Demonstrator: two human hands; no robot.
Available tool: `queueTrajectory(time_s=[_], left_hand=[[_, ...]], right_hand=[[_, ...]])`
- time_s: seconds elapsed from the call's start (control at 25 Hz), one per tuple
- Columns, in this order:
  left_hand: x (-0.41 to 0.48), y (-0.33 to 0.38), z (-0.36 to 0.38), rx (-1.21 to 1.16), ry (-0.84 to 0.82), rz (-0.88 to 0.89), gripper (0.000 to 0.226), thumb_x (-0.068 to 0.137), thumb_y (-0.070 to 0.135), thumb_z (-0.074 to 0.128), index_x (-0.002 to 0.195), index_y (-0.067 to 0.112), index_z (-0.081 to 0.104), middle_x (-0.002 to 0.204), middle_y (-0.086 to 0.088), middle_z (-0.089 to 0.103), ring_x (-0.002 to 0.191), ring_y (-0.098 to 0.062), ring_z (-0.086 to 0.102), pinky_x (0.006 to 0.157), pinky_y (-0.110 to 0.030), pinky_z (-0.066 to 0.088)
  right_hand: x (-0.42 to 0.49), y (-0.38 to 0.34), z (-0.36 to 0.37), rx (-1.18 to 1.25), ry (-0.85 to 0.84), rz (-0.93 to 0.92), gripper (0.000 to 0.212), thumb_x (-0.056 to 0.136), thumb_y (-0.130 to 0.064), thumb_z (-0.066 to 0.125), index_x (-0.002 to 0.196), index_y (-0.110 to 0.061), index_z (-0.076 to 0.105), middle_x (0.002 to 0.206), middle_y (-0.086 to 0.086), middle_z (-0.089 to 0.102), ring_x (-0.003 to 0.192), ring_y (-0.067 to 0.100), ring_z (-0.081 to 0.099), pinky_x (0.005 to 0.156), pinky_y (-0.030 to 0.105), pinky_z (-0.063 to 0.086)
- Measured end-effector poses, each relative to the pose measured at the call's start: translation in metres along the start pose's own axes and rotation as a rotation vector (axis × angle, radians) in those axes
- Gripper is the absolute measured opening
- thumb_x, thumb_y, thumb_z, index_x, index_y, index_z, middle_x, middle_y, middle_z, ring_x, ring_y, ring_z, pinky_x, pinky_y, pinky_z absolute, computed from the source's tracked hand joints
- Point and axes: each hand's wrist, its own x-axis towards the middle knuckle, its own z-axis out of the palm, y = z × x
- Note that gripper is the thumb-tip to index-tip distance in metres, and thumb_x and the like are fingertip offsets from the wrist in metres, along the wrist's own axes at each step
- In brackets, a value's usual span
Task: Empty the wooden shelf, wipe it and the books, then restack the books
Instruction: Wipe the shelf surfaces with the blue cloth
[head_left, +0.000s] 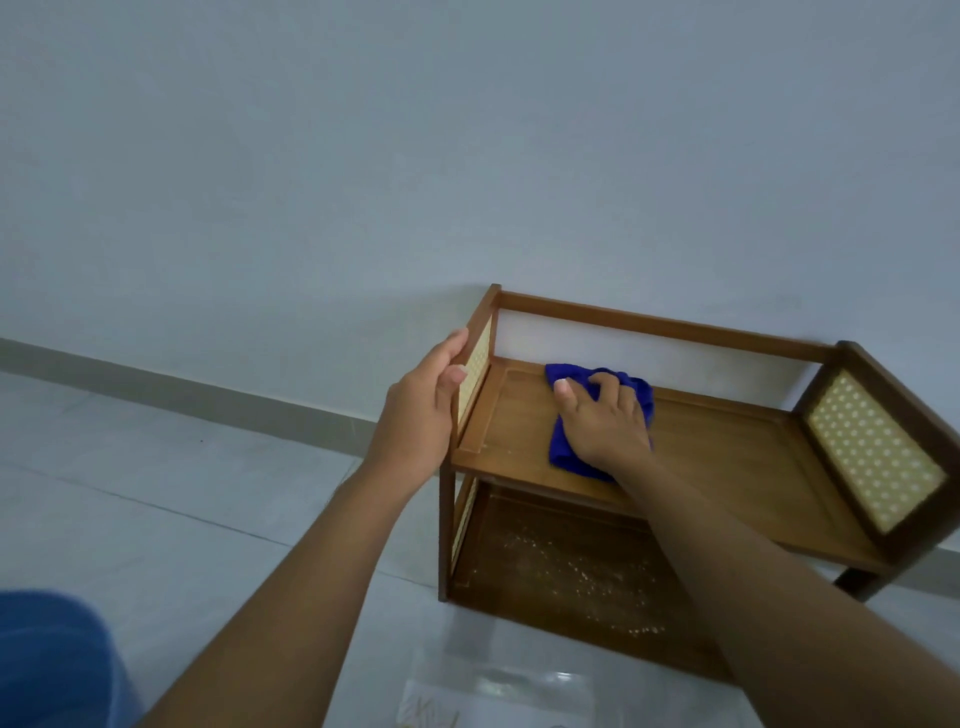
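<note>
The wooden shelf (727, 447) stands on a pale tiled floor (182, 467) with its back rail against a plain wall (467, 156). It is a low two-tier unit with woven cane panels at both ends. The left hand (421, 410) holds the front upright of the left end panel (477, 364), its fingers wrapped round the outer side of the post and the thumb laid on the inner side against the cane. The right hand (605, 421) rests on a blue cloth (561, 452) on the top board, near the back left corner. Its fingers are bent down into the bunched fabric and the thumb stretches out to the left, so the hand both presses and grips the cloth. The cloth shows beyond the fingertips, touching the back edge of the board, and below the heel of the hand towards the front edge. The right end panel (872, 447) stands well apart from both hands. On the lower board (498, 545) lie scattered pale specks (587, 574), thickest towards the middle and front. A clear plastic sheet (498, 691) lies on the floor just in front of the shelf. Blue fabric (52, 660) fills the bottom left corner of the view.
</note>
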Motion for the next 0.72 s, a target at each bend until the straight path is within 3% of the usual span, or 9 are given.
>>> queueTrajectory(time_s=[0.28, 0.48, 0.72], left_hand=[[-0.001, -0.002, 0.001, -0.053, 0.01, 0.017, 0.041, 0.104, 0.027, 0.032, 0.145, 0.028, 0.037, 0.147, 0.001, 0.044, 0.135, -0.017, 0.04, 0.106, -0.039, 0.043], [-0.001, -0.001, 0.002, -0.051, 0.024, 0.012, 0.041, 0.103, 0.027, 0.031, 0.144, 0.027, 0.037, 0.147, 0.002, 0.043, 0.135, -0.016, 0.039, 0.108, -0.037, 0.041], [-0.001, -0.002, 0.004, -0.065, 0.022, 0.015, 0.041, 0.103, 0.028, 0.03, 0.144, 0.026, 0.037, 0.148, -0.001, 0.042, 0.136, -0.02, 0.039, 0.106, -0.041, 0.044]], right_hand=[[0.007, -0.05, -0.006, 0.255, -0.113, -0.007, 0.055, 0.1, -0.052, 0.016, 0.143, -0.02, 0.031, 0.154, 0.007, 0.019, 0.143, 0.033, 0.008, 0.117, 0.046, 0.009], [0.016, -0.055, -0.003, 0.252, -0.108, -0.007, 0.053, 0.103, -0.045, 0.017, 0.146, -0.016, 0.026, 0.152, 0.013, 0.023, 0.141, 0.036, 0.012, 0.114, 0.047, 0.012], [0.012, -0.046, 0.005, 0.325, -0.104, -0.005, 0.068, 0.095, -0.061, 0.007, 0.135, -0.026, 0.051, 0.148, 0.008, 0.034, 0.139, 0.033, 0.019, 0.11, 0.05, 0.017]])
